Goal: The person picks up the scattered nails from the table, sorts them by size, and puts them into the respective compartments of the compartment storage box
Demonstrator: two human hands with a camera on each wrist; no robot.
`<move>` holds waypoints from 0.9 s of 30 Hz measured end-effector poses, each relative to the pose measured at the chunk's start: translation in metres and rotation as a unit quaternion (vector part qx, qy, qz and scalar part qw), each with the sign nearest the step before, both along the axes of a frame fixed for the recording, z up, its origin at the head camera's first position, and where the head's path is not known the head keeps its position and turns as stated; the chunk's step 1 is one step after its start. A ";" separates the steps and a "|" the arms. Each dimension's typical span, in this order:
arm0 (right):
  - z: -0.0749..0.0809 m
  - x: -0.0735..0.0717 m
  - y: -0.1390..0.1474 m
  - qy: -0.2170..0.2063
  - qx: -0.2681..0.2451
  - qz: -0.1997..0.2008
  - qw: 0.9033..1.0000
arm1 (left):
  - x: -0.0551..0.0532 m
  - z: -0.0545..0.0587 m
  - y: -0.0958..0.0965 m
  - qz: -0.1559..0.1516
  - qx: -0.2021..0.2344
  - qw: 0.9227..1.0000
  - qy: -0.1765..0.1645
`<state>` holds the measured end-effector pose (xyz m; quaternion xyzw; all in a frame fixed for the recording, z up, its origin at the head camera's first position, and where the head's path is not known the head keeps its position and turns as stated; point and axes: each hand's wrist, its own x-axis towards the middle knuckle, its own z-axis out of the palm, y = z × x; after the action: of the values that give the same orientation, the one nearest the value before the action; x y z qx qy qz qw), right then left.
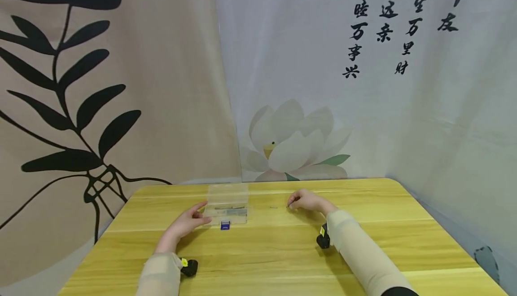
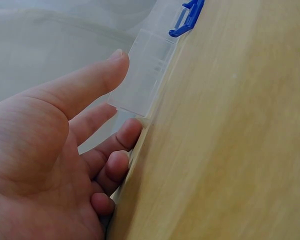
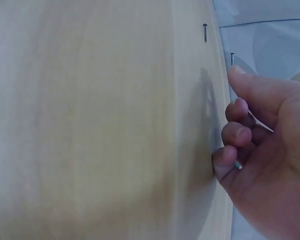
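Observation:
A clear plastic box lies on the table with its lid raised back and a blue latch at the front. Thin dark pieces lie inside it. My left hand holds the box's left end, thumb at the front corner and fingers along the side. To the right of the box, my right hand pinches a small nail between thumb and forefinger, head up. Its other fingers are curled, with a tiny teal bit showing among them. Another nail lies on the wood, between box and right hand.
The wooden table has a rounded far corner at the right. Behind it hangs a printed cloth with leaves, a lotus and writing. Black wrist cameras sit on both wrists, low over the table.

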<state>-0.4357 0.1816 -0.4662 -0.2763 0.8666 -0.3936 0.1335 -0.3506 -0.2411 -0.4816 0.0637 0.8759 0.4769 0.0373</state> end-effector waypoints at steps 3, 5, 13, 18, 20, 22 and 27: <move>0.005 -0.003 -0.001 0.002 -0.002 0.002 1.000 | -0.001 0.000 0.000 -0.001 0.000 1.000 0.003; 0.009 -0.004 -0.002 0.003 0.002 0.001 1.000 | 0.000 0.000 -0.001 0.000 0.000 1.000 0.003; 0.022 -0.009 -0.006 0.017 -0.002 0.005 1.000 | -0.002 -0.001 0.001 0.000 0.002 1.000 -0.004; 0.028 -0.009 -0.012 -0.001 -0.009 -0.003 1.000 | -0.002 -0.002 0.000 0.001 0.005 1.000 -0.002; 0.031 -0.008 -0.013 -0.003 -0.011 -0.003 1.000 | -0.003 -0.002 0.001 0.001 0.007 1.000 -0.002; 0.033 -0.007 -0.014 0.000 -0.009 -0.001 1.000 | -0.003 -0.002 0.001 0.001 0.008 1.000 -0.002; 0.040 -0.006 -0.017 0.020 0.002 -0.003 1.000 | -0.004 -0.002 0.001 -0.005 0.011 1.000 -0.005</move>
<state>-0.4422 0.1644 -0.4262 -0.2811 0.8706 -0.3868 0.1156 -0.3541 -0.2405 -0.4839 0.0659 0.8701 0.4866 0.0427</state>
